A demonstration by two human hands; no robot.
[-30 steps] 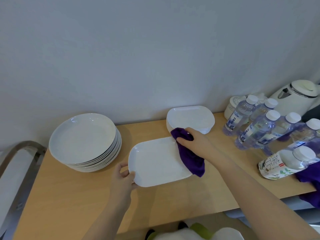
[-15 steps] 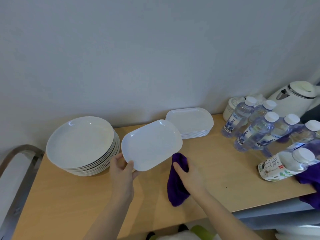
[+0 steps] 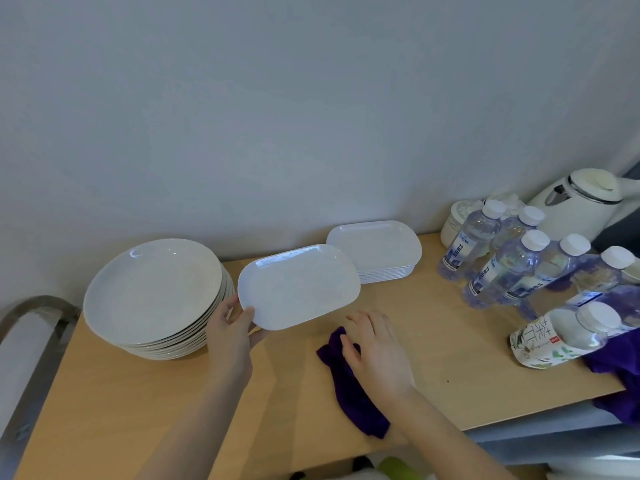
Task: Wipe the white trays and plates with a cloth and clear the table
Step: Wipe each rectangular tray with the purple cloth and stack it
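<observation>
Fingers of left hand (image 3: 231, 336) pinch one corner of the tray (image 3: 299, 286), raised above the table (image 3: 104, 403). Right hand (image 3: 375, 348) rests flat, relaxed, on the cloth (image 3: 349, 393). I reckon that one-corner pinch could slip, dropping it onto the plates (image 3: 156, 292).
</observation>
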